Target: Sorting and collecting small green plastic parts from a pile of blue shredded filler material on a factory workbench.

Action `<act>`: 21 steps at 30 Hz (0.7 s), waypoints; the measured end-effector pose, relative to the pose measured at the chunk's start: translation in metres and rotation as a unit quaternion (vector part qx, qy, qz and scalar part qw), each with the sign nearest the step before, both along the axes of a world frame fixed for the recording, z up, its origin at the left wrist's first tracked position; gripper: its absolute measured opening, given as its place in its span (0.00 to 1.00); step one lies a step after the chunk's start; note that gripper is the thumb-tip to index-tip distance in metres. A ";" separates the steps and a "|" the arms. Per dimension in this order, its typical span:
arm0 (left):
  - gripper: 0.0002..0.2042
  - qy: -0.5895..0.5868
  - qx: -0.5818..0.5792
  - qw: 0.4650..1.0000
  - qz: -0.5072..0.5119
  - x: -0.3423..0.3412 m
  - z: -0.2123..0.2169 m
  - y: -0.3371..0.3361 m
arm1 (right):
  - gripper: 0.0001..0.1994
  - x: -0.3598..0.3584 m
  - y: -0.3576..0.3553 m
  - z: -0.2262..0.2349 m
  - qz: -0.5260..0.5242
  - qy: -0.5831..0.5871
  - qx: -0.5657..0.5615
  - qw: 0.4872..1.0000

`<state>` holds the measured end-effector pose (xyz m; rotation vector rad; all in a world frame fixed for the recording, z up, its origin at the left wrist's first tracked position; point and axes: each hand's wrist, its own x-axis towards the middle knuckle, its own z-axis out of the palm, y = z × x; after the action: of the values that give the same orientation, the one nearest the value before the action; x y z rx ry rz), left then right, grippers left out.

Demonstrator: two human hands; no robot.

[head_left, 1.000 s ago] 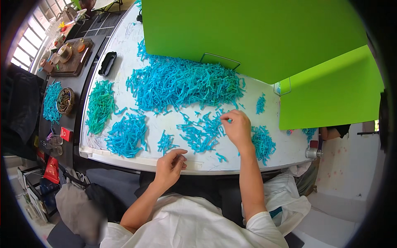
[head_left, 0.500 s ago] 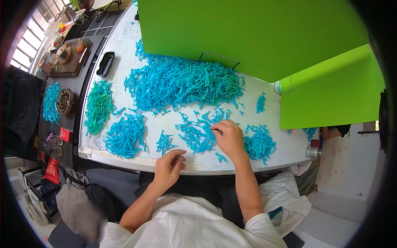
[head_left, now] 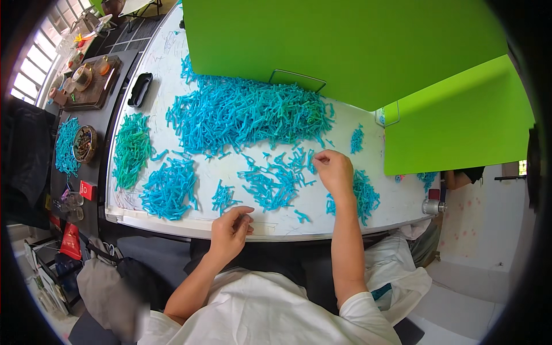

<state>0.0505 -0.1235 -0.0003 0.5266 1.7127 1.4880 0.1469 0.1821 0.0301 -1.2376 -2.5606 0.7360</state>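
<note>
Small, thin, branched blue plastic pieces lie in heaps on a white table (head_left: 276, 227). My right hand (head_left: 336, 172) is over the right side of the loose middle heap (head_left: 275, 185), thumb and fingers pinched together. A blue piece (head_left: 311, 161) shows right at those fingertips. Partly behind my right wrist is another blue heap (head_left: 365, 198). My left hand (head_left: 231, 230) hovers at the table's near edge, fingers loosely bent and a gap between thumb and index finger; I see nothing in it. Just beyond it is a small blue heap (head_left: 223, 196).
A big blue-green mound (head_left: 247, 115) stretches across the table's far side, under a green panel (head_left: 345, 46). Farther left are a green heap (head_left: 131, 150), a blue heap (head_left: 169, 190) and a black tray (head_left: 140, 90). A metal cylinder (head_left: 433, 207) stands at the right edge.
My right hand has shifted right and slightly farther away from the middle of the loose heap. The left hand stays nearly in place. The whole view has moved a little.
</note>
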 end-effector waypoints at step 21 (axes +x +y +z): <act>0.12 -0.004 -0.008 1.000 0.016 0.004 -0.011 -0.002 | 0.07 0.028 -0.032 -0.005 -0.100 0.208 -0.266 0.936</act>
<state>0.0540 -0.1256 -0.0110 0.4870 1.7315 1.4957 0.1749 0.1498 0.0256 -1.2760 -1.9177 1.5214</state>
